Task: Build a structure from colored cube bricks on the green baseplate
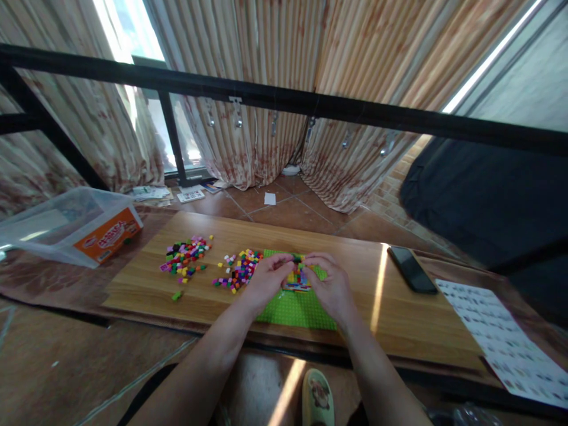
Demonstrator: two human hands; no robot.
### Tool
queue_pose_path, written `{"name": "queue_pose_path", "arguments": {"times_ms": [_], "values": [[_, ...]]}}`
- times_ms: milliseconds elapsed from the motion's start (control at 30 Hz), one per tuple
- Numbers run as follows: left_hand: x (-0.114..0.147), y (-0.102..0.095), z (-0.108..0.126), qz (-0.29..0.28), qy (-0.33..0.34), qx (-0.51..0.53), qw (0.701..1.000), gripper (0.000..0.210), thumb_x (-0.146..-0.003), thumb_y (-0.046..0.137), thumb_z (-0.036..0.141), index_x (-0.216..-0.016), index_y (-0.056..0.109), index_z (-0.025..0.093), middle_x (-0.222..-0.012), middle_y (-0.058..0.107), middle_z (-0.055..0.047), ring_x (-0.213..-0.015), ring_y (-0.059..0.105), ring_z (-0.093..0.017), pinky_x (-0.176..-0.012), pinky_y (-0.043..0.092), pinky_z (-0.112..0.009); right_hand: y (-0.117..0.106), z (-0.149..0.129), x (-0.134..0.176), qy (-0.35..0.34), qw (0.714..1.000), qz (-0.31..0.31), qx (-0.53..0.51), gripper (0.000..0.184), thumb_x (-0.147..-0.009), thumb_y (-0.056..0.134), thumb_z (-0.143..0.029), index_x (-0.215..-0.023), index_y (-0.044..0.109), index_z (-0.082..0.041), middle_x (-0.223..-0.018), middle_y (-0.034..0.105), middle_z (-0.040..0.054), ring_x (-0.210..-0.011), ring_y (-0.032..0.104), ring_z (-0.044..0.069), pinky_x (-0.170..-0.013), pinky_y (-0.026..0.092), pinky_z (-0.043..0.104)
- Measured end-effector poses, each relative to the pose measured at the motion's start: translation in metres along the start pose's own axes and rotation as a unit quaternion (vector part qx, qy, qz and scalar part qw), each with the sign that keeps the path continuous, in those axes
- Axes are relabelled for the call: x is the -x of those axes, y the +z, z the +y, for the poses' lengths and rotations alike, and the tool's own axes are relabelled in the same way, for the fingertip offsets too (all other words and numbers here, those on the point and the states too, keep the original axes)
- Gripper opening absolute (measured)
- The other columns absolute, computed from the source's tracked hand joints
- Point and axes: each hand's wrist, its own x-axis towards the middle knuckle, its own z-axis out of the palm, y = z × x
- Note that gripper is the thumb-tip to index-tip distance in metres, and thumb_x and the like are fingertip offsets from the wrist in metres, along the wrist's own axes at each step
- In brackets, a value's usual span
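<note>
A bright green studded baseplate [297, 310] lies on the wooden board, with a low block of multicoloured toy bricks [296, 283] built up on it. Over the plate's left part, my left hand [270, 275] has its fingers closed at the far side of the built bricks. From the right, my right hand [331, 281] reaches to the same spot, thumb and fingers pinched together. Small dark green and yellow pieces show between the two hands' fingertips; which hand grips them I cannot make out. Left of the plate is a pile of loose bricks [244, 270].
Another brick pile [186, 254] lies farther left on the wooden board [146, 278], near a clear plastic box [71, 225] with an orange label. A black phone [412, 269] and a printed sheet [501, 337] lie to the right. A black metal bar [284, 94] crosses behind.
</note>
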Motion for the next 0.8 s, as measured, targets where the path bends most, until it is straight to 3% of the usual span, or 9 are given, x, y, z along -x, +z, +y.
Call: {"name": "queue_pose_path", "arguments": {"times_ms": [100, 267, 433, 600, 800], "values": [[-0.008, -0.005, -0.006, 0.031, 0.053, -0.102, 0.993, 0.017, -0.077, 0.059, 0.023, -0.085, 0.070, 0.012, -0.060, 0.060, 0.001, -0.051, 0.047, -0.008, -0.052, 0.035, -0.021, -0.005, 0.014, -0.001, 0.021, 0.999, 0.032, 0.016, 0.010, -0.083, 0.062, -0.029, -0.084, 0.071, -0.025, -0.103, 0.066, 0.0060, -0.099, 0.059, 0.023, -0.095, 0.044, 0.044], [-0.011, -0.008, -0.017, -0.006, 0.106, -0.210, 0.972, 0.022, -0.079, 0.055, 0.021, -0.090, 0.074, 0.015, -0.080, 0.072, -0.003, -0.073, 0.062, -0.015, -0.070, 0.047, -0.026, -0.001, 0.026, 0.004, 0.036, 0.999, 0.010, -0.012, 0.012, -0.084, 0.061, -0.032, -0.084, 0.072, -0.026, -0.108, 0.064, 0.0066, -0.103, 0.059, 0.023, -0.096, 0.043, 0.045], [-0.009, -0.007, -0.019, -0.016, 0.139, -0.267, 0.954, 0.028, -0.083, 0.052, 0.024, -0.099, 0.074, 0.016, -0.097, 0.075, -0.005, -0.088, 0.067, -0.019, -0.083, 0.049, -0.029, 0.006, 0.024, 0.005, 0.047, 0.998, 0.027, -0.027, 0.013, -0.084, 0.061, -0.033, -0.084, 0.072, -0.026, -0.108, 0.063, 0.0069, -0.105, 0.058, 0.024, -0.097, 0.043, 0.046], [-0.005, -0.004, -0.015, -0.048, 0.147, -0.311, 0.938, 0.031, -0.087, 0.050, 0.029, -0.104, 0.073, 0.017, -0.093, 0.075, -0.006, -0.086, 0.068, -0.021, -0.081, 0.050, -0.032, 0.010, 0.026, 0.005, 0.053, 0.997, 0.039, -0.038, 0.013, -0.083, 0.063, -0.034, -0.083, 0.074, -0.027, -0.109, 0.063, 0.0068, -0.106, 0.058, 0.023, -0.098, 0.042, 0.045], [-0.003, -0.001, -0.013, -0.047, 0.148, -0.335, 0.930, 0.032, -0.087, 0.049, 0.028, -0.106, 0.073, 0.016, -0.089, 0.075, -0.007, -0.080, 0.067, -0.020, -0.077, 0.050, -0.031, 0.014, 0.030, 0.006, 0.075, 0.994, 0.062, -0.059, 0.011, -0.079, 0.065, -0.033, -0.081, 0.075, -0.027, -0.108, 0.064, 0.0063, -0.105, 0.059, 0.023, -0.098, 0.043, 0.044]]}}
